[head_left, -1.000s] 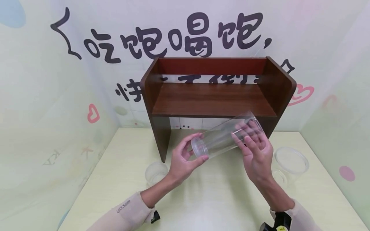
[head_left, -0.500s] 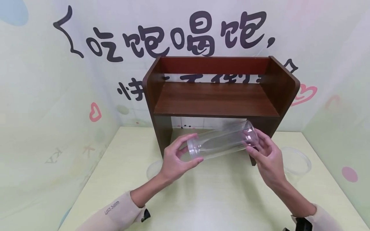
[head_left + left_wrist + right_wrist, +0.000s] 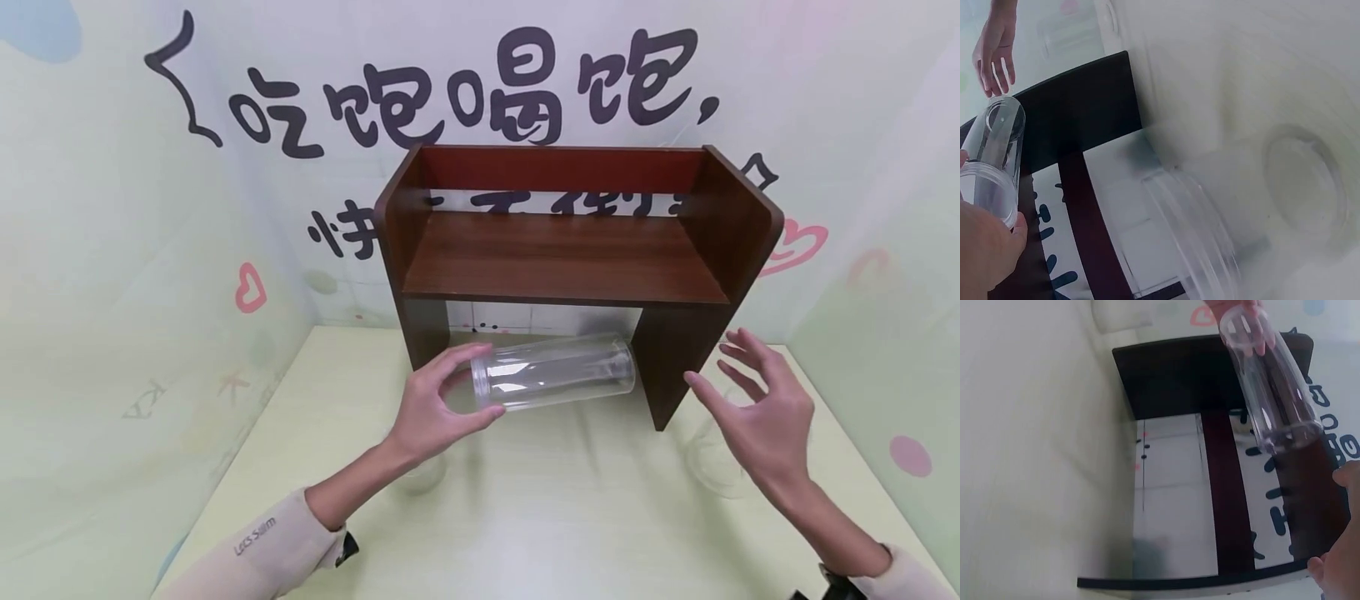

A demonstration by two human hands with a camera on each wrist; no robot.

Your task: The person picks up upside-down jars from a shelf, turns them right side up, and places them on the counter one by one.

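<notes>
A tall clear plastic jar (image 3: 558, 372) lies nearly sideways in the air in front of the shelf's lower opening, its base end toward the right. My left hand (image 3: 431, 412) grips it at the threaded mouth end, thumb below and fingers above. In the left wrist view, the same jar (image 3: 999, 140) extends away from the thumb and fingers. My right hand (image 3: 768, 421) is apart from the jar, to the right of the shelf's side panel, with fingers spread and nothing in them. The right wrist view shows a gap between that hand (image 3: 1342, 550) and the jar (image 3: 1275, 394).
A dark brown two-level wooden shelf (image 3: 562, 258) stands at the back of the pale table (image 3: 555, 517). One clear round container (image 3: 422, 477) sits behind my left forearm. Another clear container (image 3: 708, 458) is partly hidden by my right hand. Printed cloth walls (image 3: 150, 292) surround the table.
My right hand has let go of the jar's base end and moved away to the right. The jar, still in my left hand, has shifted left and tilted closer to level.
</notes>
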